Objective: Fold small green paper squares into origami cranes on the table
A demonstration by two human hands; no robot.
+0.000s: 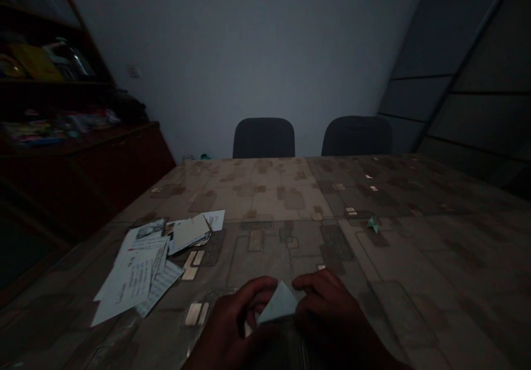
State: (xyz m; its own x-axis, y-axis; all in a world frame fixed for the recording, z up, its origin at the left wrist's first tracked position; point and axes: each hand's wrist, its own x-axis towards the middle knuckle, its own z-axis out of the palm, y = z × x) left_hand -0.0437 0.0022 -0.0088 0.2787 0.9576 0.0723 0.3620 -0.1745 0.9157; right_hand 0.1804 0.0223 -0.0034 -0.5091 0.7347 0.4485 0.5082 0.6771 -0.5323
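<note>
A small piece of pale paper (279, 305), folded to a triangle with its tip pointing away from me, is between my hands at the near edge of the table. My left hand (238, 317) grips its left side, thumb in front and fingers curled behind. On the other side, my right hand (326, 309) has its bent fingers and thumb on the right edge of the paper. Dim light hides the lower parts of both hands. Farther off to the right lies a small pale-green folded paper piece (373, 224).
Loose printed sheets (130, 276) and a stack of cards or papers (191, 233) lie on the left of the patterned tablecloth (265, 265). Two dark chairs (264, 137) stand beyond the far edge. A cluttered cabinet (83, 154) rises at the left.
</note>
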